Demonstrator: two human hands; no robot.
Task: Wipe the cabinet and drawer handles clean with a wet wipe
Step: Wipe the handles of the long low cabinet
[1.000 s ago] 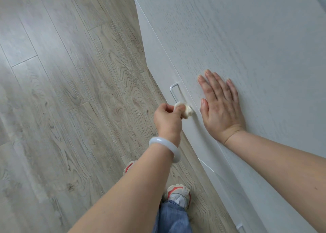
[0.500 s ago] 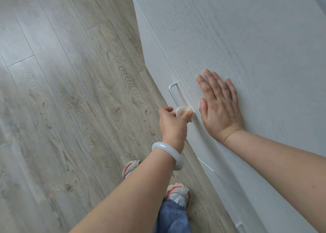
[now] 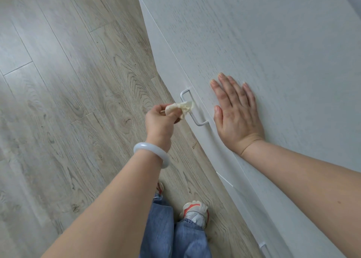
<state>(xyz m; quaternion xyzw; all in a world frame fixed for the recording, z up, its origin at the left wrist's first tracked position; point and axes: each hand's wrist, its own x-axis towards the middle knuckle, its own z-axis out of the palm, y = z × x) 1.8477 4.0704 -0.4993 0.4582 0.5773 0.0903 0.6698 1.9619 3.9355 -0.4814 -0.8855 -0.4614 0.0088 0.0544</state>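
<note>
A white cabinet (image 3: pixel 263 42) fills the right side, seen from above. On its front hangs a metal bar handle (image 3: pixel 196 119) of the top drawer. My left hand (image 3: pixel 161 121), with a pale bangle on the wrist, pinches a crumpled wet wipe (image 3: pixel 180 107) against the middle of that handle. My right hand (image 3: pixel 236 111) lies flat, palm down and fingers spread, on the cabinet top just beside the handle. Low on the right a second handle (image 3: pixel 262 246) peeks out at the frame's bottom edge.
Grey wood-plank floor (image 3: pixel 68 101) spreads to the left of the cabinet. My feet in white and red trainers (image 3: pixel 196 212) and blue jeans stand close to the cabinet front. A drawer seam (image 3: pixel 224 179) shows below the handle.
My left hand slid the wet wipe from the near end of the handle towards its middle, uncovering the near end. My right hand stayed flat on the cabinet top.
</note>
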